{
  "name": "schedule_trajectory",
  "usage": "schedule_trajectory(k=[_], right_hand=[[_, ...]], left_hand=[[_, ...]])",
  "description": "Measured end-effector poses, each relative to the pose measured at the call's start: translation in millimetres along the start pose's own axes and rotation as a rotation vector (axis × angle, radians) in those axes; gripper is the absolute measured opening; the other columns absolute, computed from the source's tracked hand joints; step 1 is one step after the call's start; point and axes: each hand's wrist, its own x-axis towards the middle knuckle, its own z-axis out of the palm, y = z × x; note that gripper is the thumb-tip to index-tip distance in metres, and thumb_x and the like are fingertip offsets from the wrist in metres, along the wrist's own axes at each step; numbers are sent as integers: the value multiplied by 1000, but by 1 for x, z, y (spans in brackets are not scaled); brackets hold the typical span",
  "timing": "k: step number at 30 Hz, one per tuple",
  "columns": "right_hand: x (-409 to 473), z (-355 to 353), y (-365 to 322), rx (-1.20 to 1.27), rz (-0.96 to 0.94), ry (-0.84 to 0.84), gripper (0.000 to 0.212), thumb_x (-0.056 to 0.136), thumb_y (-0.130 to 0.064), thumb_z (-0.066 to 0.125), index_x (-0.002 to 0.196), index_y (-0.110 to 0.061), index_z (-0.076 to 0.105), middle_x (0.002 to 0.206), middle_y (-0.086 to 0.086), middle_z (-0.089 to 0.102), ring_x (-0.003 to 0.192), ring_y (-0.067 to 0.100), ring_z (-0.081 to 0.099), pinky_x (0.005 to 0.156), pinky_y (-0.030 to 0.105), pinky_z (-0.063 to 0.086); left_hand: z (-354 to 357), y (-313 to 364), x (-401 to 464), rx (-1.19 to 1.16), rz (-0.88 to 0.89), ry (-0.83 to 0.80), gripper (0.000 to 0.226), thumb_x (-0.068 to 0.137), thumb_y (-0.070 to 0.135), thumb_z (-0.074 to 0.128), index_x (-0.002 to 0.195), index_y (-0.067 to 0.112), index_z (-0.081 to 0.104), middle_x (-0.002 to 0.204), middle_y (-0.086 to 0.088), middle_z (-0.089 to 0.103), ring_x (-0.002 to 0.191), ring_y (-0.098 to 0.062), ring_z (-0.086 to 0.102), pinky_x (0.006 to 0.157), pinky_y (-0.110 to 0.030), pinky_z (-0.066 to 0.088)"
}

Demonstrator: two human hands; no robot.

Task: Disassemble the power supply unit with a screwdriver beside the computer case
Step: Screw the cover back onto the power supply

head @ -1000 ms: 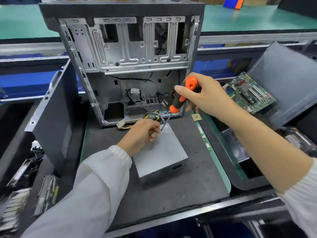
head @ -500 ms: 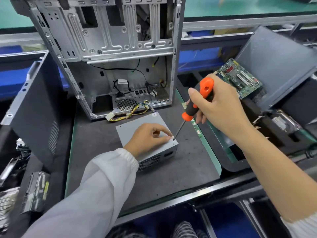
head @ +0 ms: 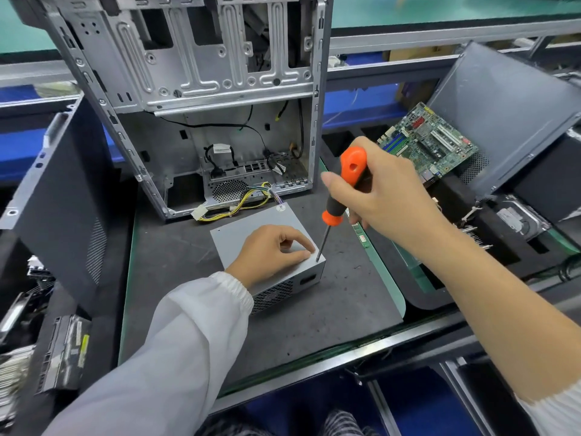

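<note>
1. Head view: PSU (head: 251, 228) lies flat on the dark mat (head: 330, 309), just in front of the open case (head: 195, 89), vent grille side facing the viewer.
2. PSU cable bundle (head: 239, 202), yellow and black wires, runs from the PSU's far edge toward the case floor; a white connector lies on the mat beside the case's lower frame.
3. Left hand (head: 270, 253) rests on top of the PSU, fingers curled, index fingertip and thumb pressed on the lid near its front right corner. Grips nothing.
4. Right hand (head: 383, 196) is wrapped around the screwdriver (head: 342, 190), orange and black handle, held to the right of the PSU.
5. Screwdriver shaft slants down and left; tip sits on the PSU's front right corner, just beside the left index finger. Can't tell whether it's seated in a screw.
6. Motherboard (head: 427, 143) lies tilted, right of the PSU and well apart, leaning on a grey side panel (head: 509, 114).
7. Another grey panel (head: 63, 196) stands left of the PSU, next to the case.
8. RAM stick (head: 361, 234) lies on the mat's green edge, right of the PSU, under the right hand.
</note>
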Motion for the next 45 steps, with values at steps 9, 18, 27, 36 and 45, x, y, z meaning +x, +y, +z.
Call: schedule_trajectory(k=[9,18,27,36,45], right_hand=[[27,-20,-13,-204,-124,-329,33,85,-42,68,77,-25,42,65,-7,49,56,9,42,53,18,32],[44,-46,-29,-292,-168,-713,22,82,-41,72,97,-32,59,85,-7,68,76,11,64,70,30,49],[41,-24,-47,-726,-226,-494,38,95,-56,43,92,-18,42,68,0,42,57,14,41,49,32,28],[59,-41,-73,-734,-200,-978,33,91,-35,61,123,-37,51,106,-7,64,89,16,65,82,40,52],[55,-25,-67,-928,-250,-729,27,99,-44,44,90,-19,47,71,-4,42,72,22,48,63,33,39]], left_hand=[[-12,19,8,-263,92,-143,18,87,24,74,104,28,76,54,10,16,53,-11,16,52,-19,14],[-13,36,12,-336,78,-229,15,84,17,74,86,32,78,92,-12,75,82,-12,61,82,-30,47],[-11,31,13,-318,41,-198,5,84,11,74,88,11,78,84,8,75,74,-1,60,76,-14,45],[-18,38,16,-352,82,-205,15,83,6,74,95,14,76,82,0,74,80,-2,63,79,-15,47],[-19,39,21,-349,61,-193,7,81,12,78,87,13,78,53,3,33,54,-13,30,60,-15,30]])
